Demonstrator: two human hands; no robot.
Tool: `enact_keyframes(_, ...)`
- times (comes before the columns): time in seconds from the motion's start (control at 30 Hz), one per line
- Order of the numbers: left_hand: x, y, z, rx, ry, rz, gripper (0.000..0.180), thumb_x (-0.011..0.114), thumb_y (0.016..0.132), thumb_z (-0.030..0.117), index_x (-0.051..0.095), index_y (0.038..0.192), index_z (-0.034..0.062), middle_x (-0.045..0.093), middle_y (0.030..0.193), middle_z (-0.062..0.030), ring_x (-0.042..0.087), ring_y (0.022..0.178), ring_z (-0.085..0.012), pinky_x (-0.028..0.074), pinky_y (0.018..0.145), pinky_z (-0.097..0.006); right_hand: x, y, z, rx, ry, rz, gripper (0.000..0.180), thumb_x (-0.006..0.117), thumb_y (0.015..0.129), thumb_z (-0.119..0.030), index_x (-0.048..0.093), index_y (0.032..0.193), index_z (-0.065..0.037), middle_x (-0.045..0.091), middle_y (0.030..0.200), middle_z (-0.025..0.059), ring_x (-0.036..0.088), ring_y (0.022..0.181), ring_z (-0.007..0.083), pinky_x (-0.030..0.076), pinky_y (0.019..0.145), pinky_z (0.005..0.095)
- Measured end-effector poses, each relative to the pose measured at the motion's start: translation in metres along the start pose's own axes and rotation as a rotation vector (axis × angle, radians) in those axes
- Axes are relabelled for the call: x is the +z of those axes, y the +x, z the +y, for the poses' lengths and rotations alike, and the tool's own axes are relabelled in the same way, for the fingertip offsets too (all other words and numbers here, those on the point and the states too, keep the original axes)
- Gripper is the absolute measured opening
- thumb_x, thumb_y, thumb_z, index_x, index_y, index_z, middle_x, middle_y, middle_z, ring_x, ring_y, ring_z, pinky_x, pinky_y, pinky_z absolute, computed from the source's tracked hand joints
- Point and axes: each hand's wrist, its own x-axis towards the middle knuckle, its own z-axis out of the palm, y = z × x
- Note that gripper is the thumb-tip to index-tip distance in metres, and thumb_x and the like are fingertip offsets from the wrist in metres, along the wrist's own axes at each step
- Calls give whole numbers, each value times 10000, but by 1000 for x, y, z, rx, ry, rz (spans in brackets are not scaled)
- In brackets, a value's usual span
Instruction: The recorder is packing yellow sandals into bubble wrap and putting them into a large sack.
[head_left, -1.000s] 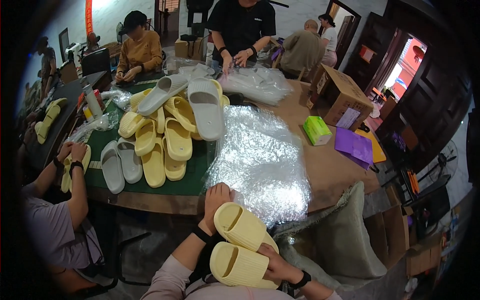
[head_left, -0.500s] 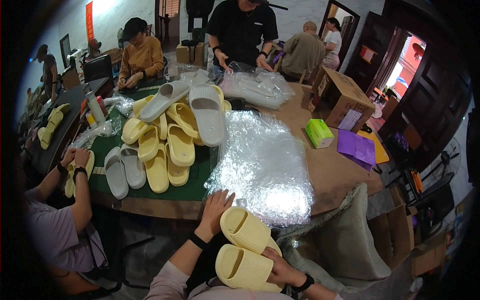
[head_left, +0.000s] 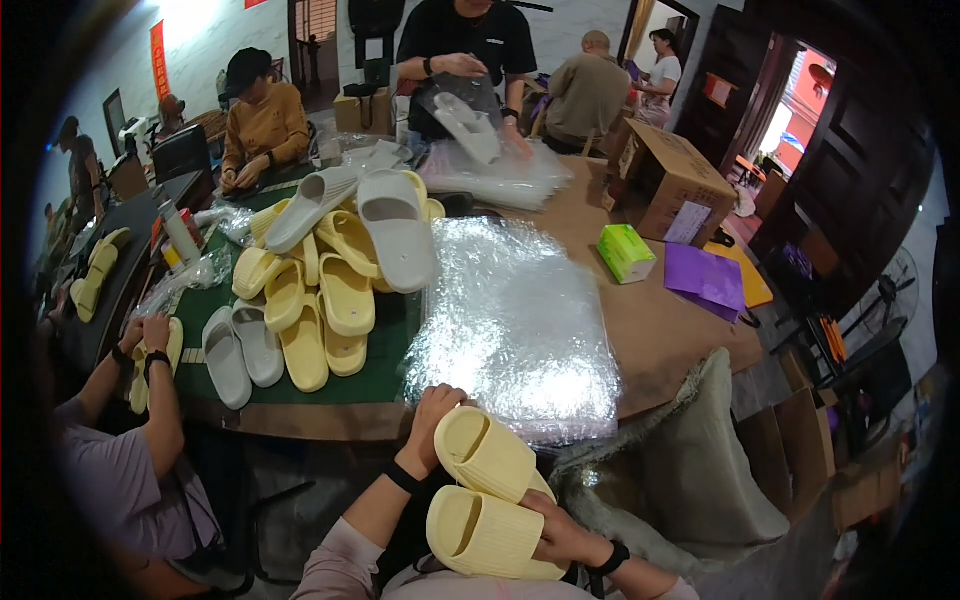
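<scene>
Workshop table (head_left: 660, 340) ahead carries a stack of clear plastic bags (head_left: 515, 325) just beyond both hands. Left hand (head_left: 432, 412) grips the upper pale-yellow slide sandal (head_left: 487, 452), and right hand (head_left: 560, 530) grips the lower pale-yellow slide sandal (head_left: 485, 533); both long axes run left-right, toe openings leftward.

A single view is given, from the left of two fisheye cameras worn on the person's head. It looks forward and down across a round wooden worktable (head_left: 650, 330), with the person's own forearms rising from the lower edge, close to the lens. The near table rim sits just beyond them; co-workers at the far side appear small and distant. Straight edges bow toward the dark circular rim. No second view shows here, so no overlap can be told.
</scene>
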Motion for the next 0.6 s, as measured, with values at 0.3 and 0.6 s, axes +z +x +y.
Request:
enact_keyframes(0.3,31,-18,-8,153,310,-219,340,581,821,226,631,1140,119,556,1259,-158,441,1260,-337,262,1052,-556,-2,-25,15,49,-46,72,512,555,757,-55,503,1266,-22,416,1353,209,412,1213,390,300,1050,448)
enact_keyframes(0.6,22,-10,-1,43,265,-163,498,632,737,152,557,1213,25,447,1350,-204,504,1067,-336,399,893,-438,-3,-27,10,87,-81,158,490,532,781,-34,510,1270,-22,433,1358,214,411,1218,392,315,1040,434)
